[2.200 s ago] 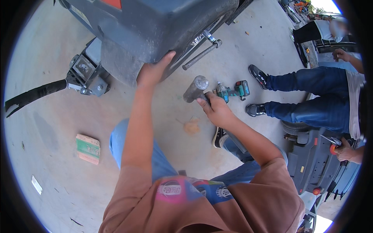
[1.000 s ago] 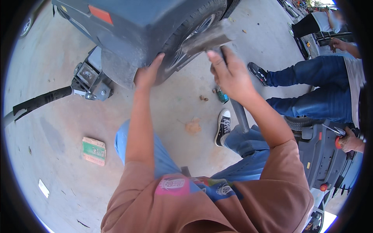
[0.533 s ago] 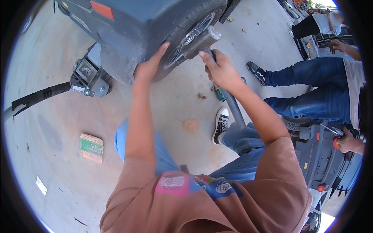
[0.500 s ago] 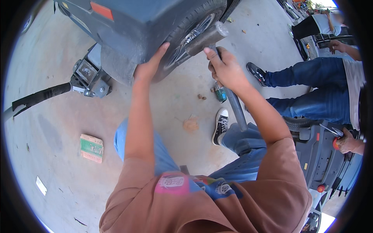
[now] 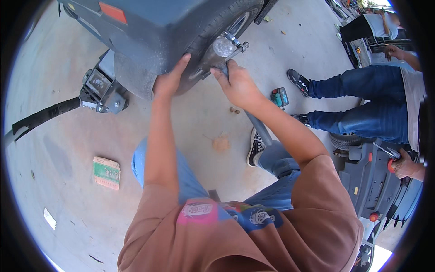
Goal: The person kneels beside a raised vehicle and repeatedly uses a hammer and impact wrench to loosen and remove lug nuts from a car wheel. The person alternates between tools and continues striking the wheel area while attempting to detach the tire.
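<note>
My right hand (image 5: 242,85) is closed round the handle of a sledgehammer, just below its head. The hammer's steel head (image 5: 223,46) is up at the wheel (image 5: 240,23), one round face turned toward me, and its handle (image 5: 259,126) slants down toward my leg. Beside the head a metal bar with a rounded end (image 5: 245,46) sticks out; how it joins the wheel is hidden. My left hand (image 5: 167,81) grips the tyre (image 5: 183,84) next to the mud flap (image 5: 131,75), thumb stretched along it; the other fingers are mostly hidden.
A jack (image 5: 102,90) with a long handle (image 5: 47,113) stands left of the wheel. On the floor lie a teal-and-black power tool (image 5: 279,97), small brown nuts (image 5: 234,110) and a flattened green-and-tan carton (image 5: 107,172). A person in jeans (image 5: 358,99) stands at right, near another vehicle (image 5: 371,177).
My right hand has swung the sledgehammer left and turned its head toward me. The metal bar at the wheel and more of the power tool have come into sight. My left hand stays at the tyre.
</note>
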A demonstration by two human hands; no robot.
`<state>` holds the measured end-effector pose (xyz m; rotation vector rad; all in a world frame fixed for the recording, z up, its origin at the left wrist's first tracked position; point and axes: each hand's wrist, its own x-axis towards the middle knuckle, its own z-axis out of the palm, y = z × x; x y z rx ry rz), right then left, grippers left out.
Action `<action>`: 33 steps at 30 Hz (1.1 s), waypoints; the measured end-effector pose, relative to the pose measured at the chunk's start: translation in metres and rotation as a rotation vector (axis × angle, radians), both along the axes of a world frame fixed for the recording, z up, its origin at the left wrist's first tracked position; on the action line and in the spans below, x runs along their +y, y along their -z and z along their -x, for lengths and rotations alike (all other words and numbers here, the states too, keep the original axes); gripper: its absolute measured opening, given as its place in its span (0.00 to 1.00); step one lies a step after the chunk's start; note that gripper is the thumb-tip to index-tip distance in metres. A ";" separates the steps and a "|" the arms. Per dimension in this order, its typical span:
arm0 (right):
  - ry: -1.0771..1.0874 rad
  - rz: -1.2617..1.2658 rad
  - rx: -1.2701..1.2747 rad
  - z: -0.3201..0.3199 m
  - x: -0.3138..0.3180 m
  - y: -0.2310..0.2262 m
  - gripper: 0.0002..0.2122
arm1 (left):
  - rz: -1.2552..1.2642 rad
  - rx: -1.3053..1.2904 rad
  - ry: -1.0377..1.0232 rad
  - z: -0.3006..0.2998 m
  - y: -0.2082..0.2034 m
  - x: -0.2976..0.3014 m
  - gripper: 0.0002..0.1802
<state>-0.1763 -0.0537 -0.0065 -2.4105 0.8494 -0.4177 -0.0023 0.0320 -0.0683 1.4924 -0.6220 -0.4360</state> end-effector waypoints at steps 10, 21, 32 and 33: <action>0.261 0.284 -0.328 0.029 0.003 -0.073 0.14 | -0.034 -0.085 -0.024 -0.005 -0.036 -0.003 0.31; 0.342 -0.450 -0.049 0.029 -0.013 -0.081 0.19 | -0.033 -0.144 -0.087 0.001 -0.030 -0.012 0.35; 0.219 -0.046 0.104 0.010 -0.018 -0.005 0.20 | 0.037 -0.099 -0.059 0.003 -0.022 -0.010 0.35; 0.170 -0.059 0.121 0.010 -0.020 -0.001 0.21 | 0.152 -0.074 -0.034 -0.001 -0.003 -0.004 0.35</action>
